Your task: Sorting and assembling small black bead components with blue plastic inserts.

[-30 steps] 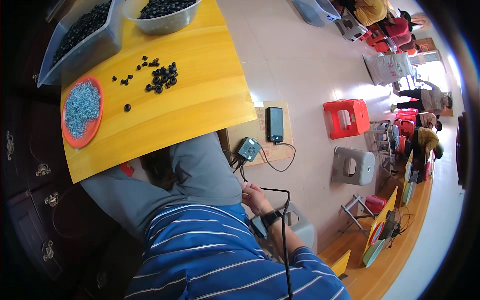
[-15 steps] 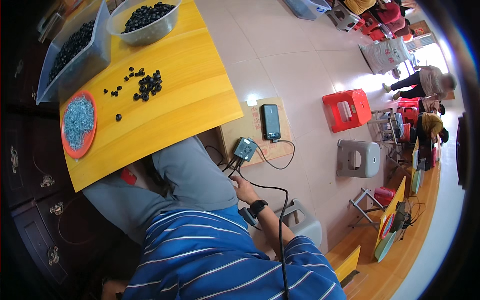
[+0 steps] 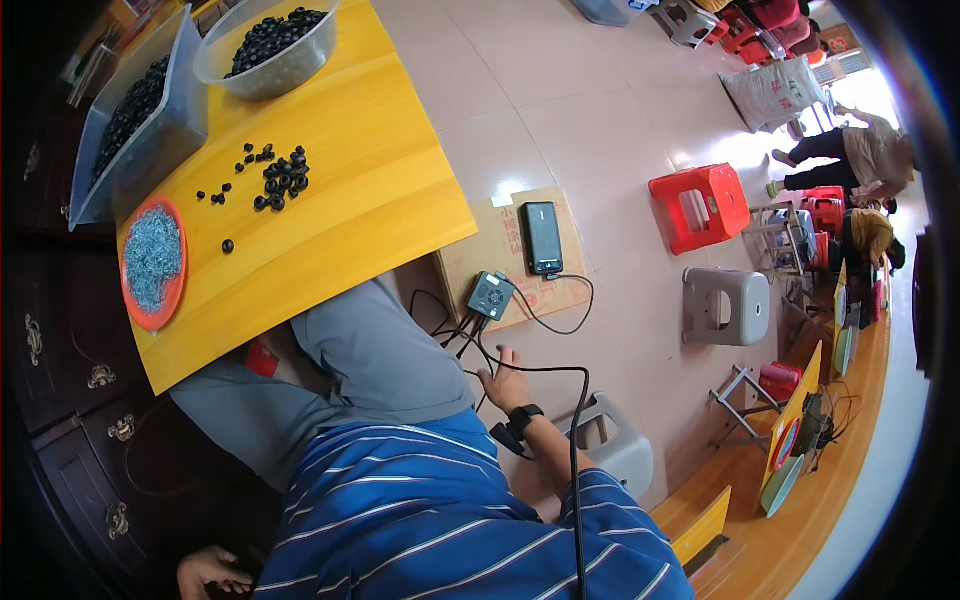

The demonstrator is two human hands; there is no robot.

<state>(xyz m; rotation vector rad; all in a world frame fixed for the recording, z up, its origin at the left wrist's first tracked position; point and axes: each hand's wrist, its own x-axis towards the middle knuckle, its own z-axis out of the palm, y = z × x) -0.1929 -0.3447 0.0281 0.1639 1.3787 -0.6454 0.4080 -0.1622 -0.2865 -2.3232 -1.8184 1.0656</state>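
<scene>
Reaching down beside the right thigh, the right hand (image 3: 505, 378) hangs with its fingers spread open and grips nothing; black cables (image 3: 470, 335) lie just ahead of its fingertips on the tiled floor (image 3: 560, 110). From that hand the small grey box (image 3: 490, 295) lies forward and a touch to the left, near but apart, resting on a flat cardboard sheet (image 3: 500, 245). A dark phone (image 3: 543, 238) lies on the same sheet just beyond the box, its long axis running away from the person, with a cable looping from it back toward the box. The right hand is far the nearer one: the left hand (image 3: 205, 570) sits low at the picture's bottom edge, well apart, and I cannot tell whether it grips anything. The yellow counter (image 3: 370, 190) stands to the left, carrying tubs of black rings, a loose scatter of them, and an orange plate (image 3: 152, 263). Red and grey stools (image 3: 700, 205) stand on the floor farther right.
</scene>
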